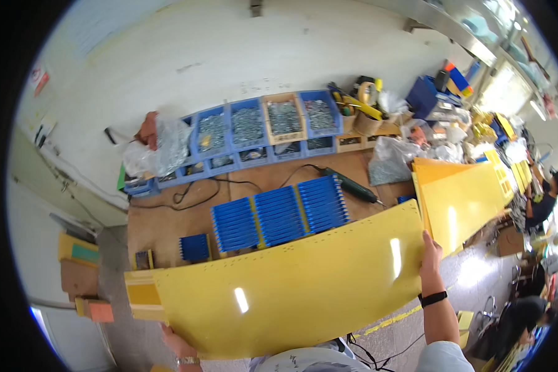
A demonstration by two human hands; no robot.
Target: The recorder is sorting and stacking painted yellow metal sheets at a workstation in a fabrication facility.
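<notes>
A large glossy yellow panel (304, 291) with small holes along its far edge spans the space in front of me, slightly tilted. My right hand (431, 255) is closed on its right end, the thumb toward the upper corner. At the near left corner, my left hand (175, 342) grips the same panel; most of its fingers are hidden underneath. Just beyond the far edge lie rows of blue ribbed strips (279, 214) on the brown workbench (161, 229). A smaller blue ribbed block (194, 247) sits to their left.
Blue parts bins (248, 127) full of small metal pieces line the wall. A dark green power tool (353, 186) with a cord rests behind the strips. More yellow sheets (462, 195) are stacked at the right. Several people work at the far right, one in dark clothing (541, 201).
</notes>
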